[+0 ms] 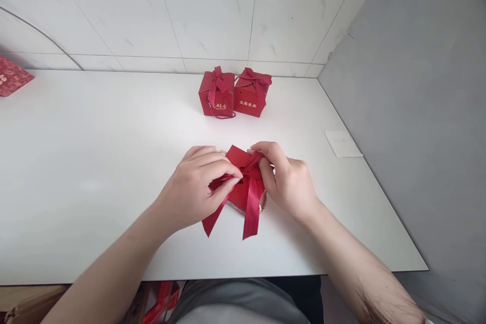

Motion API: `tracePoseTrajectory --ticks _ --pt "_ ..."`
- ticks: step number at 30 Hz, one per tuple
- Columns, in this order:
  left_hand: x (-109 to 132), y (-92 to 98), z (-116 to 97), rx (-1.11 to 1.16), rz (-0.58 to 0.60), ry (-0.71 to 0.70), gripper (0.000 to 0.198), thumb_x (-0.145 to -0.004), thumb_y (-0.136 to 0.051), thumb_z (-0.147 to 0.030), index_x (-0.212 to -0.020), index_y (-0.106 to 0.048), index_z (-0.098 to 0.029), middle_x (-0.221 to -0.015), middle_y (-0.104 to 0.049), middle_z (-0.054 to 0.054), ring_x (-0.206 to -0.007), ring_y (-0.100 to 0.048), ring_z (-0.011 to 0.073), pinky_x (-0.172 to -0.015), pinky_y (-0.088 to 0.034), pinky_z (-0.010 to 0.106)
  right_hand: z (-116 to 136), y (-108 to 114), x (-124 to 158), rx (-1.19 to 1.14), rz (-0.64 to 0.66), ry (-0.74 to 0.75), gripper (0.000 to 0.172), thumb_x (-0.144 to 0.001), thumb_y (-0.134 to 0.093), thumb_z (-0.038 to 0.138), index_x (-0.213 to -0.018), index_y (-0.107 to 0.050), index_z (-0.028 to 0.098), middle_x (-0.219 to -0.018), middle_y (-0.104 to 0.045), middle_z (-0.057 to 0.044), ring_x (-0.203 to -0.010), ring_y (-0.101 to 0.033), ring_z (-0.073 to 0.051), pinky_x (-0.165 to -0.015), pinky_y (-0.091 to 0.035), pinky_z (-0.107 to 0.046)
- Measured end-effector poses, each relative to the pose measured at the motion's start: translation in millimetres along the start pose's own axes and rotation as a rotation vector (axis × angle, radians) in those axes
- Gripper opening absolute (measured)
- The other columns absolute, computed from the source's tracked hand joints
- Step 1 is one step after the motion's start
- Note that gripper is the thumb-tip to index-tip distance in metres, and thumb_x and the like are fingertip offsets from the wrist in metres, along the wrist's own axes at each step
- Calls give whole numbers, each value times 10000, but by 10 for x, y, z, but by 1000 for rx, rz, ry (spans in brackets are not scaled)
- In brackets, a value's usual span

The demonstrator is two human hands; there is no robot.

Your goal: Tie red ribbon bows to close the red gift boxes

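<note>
In the middle of the table sits a red gift box [236, 193], partly covered by my hands. A dark red satin ribbon [251, 207] forms a bow on its top, and two tails hang toward me over the near side. My left hand [203, 182] pinches the ribbon's left loop near the knot. On the other side my right hand [283, 172] grips the right loop between thumb and fingers. A twisted cord handle [265, 201] shows at the box's right edge. The far side of the box is mostly hidden.
Two finished-looking red boxes with bows, a left box [205, 92] and a right box [246, 106], stand near the tiled wall [212, 10]. A white paper [342, 144] lies by the grey partition [410, 101]. A patterned red item [15, 77] is at the far left.
</note>
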State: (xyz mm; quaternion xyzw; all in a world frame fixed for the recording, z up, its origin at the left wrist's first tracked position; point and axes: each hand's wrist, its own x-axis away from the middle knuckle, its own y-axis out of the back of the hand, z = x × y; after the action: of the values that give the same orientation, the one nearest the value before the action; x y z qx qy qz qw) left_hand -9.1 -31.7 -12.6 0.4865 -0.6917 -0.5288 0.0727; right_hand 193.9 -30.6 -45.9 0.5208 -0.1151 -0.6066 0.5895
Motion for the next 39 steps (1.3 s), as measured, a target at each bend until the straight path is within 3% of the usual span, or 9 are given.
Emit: tracePoseTrajectory --ticks 6,10,12,16,20,24,26,32,39 --pt "-6 4 0 34 21 71 132 -909 -554 -164 -869 -647 -249 -799 -705 -26 -786 -625 160 -947 -480 381 -8 2 4 -49 39 -25 323 -941 -357 94 -1175 -549 208 -872 -772 -8 -465 -570 -92 -464 -408 -224" --pt "-27 -27 -38 20 -2 134 34 -892 -600 -213 -920 -605 -231 -795 -649 -14 -775 -588 162 -871 -486 365 6 71 -31 -251 68 -155 283 -951 -485 204 -1219 -568 233 -1044 -770 -28 -842 -743 -177 -649 -543 -270" --pt "-31 -57 -63 20 -3 141 20 -899 -601 -225 -879 -601 -227 -776 -632 -15 -762 -570 158 -874 -478 369 8 98 -49 -400 112 -236 235 -947 -534 268 -1170 -604 246 -1103 -752 -35 -1000 -729 -212 -666 -565 -279" --pt "-15 -121 -100 27 -49 196 60 -901 -586 -199 -853 -611 -224 -840 -621 11 -843 -569 175 -859 -490 369 2 108 -70 -616 180 -321 112 -931 -560 271 -990 -647 235 -1156 -724 -49 -1122 -684 -237 -672 -582 -279" --pt "0 -138 -102 72 -57 262 39 -879 -601 -202 -871 -631 -227 -1137 -593 64 -1175 -528 241 -965 -485 412 11 118 -78 -669 175 -322 41 -913 -568 235 -896 -604 225 -1240 -683 -63 -1085 -689 -237 -675 -580 -300" --pt "-7 -112 -80 160 26 321 80 -866 -578 -178 -873 -638 -230 -1313 -546 66 -1334 -445 274 -1029 -468 458 26 150 -89 -632 271 -239 24 -904 -605 232 -886 -620 238 -1287 -651 -51 -1172 -640 -229 -960 -532 -411" --pt "-14 -101 -71 183 42 344 81 -856 -577 -177 -863 -638 -229 -1337 -541 70 -1359 -429 288 -1011 -484 466 27 154 -92 -629 314 -235 46 -905 -603 215 -870 -619 240 -1293 -644 -40 -1195 -623 -213 -1030 -489 -421" --pt "-38 -101 -57 226 52 382 69 -833 -596 -187 -843 -650 -229 -1348 -562 69 -1365 -443 288 -1036 -488 474 18 124 -85 -629 283 -256 86 -910 -603 234 -825 -598 225 -1284 -658 -43 -1177 -628 -203 -994 -505 -387" --pt "-59 -100 -64 264 83 454 64 -811 -609 -197 -800 -664 -228 -1415 -547 58 -1311 -515 295 -998 -533 462 73 57 -37 -547 194 -207 87 -866 -554 142 -830 -569 219 -1228 -685 -37 -922 -694 -175 -790 -560 -324"
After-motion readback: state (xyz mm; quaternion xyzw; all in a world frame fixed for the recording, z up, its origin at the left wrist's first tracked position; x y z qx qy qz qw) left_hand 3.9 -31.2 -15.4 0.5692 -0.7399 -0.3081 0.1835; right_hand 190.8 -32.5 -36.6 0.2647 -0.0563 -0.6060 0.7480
